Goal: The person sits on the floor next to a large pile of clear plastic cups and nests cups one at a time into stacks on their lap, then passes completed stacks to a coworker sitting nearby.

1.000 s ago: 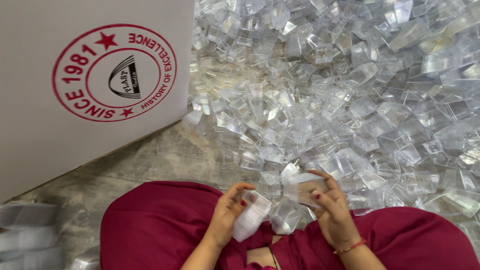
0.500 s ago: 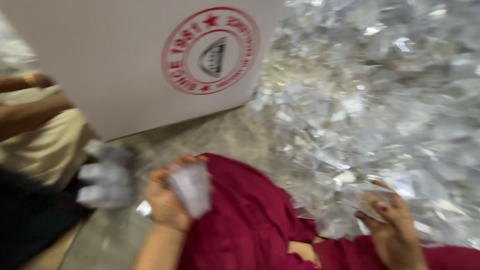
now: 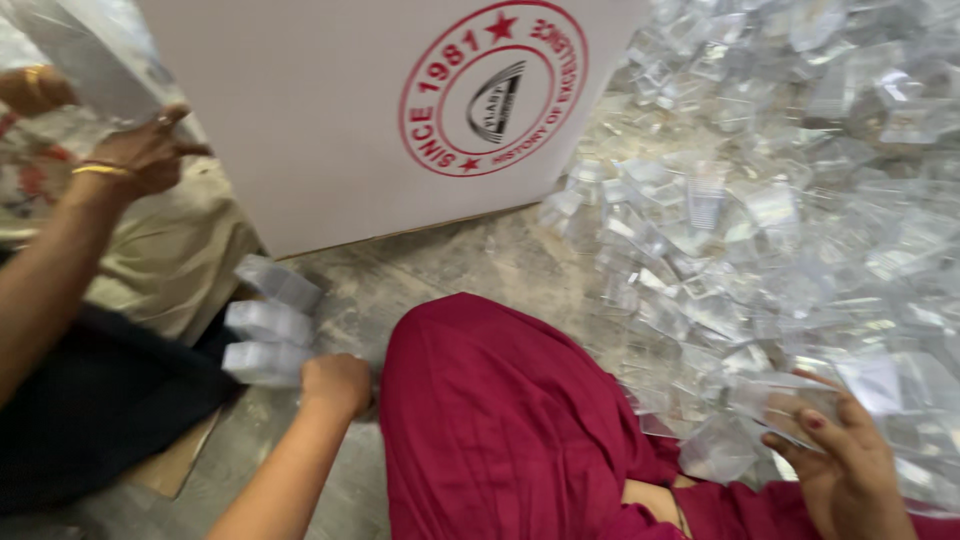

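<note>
My left hand is down on the floor left of my maroon-clad knee, fingers curled on the end of a clear plastic box. That box is the nearest of a short row of three stacked clear boxes. My right hand is at the lower right, at the edge of a big heap of clear plastic boxes. It grips one clear box from the heap.
A large white carton with a round red emblem stands on the grey floor ahead. At left another person sits in dark and beige clothing; their hand with a bangle holds a clear plastic piece.
My view swung left. My left hand carried a clear box from my lap down to the row of boxes on the floor. My right hand went back to the heap and took hold of another box.
</note>
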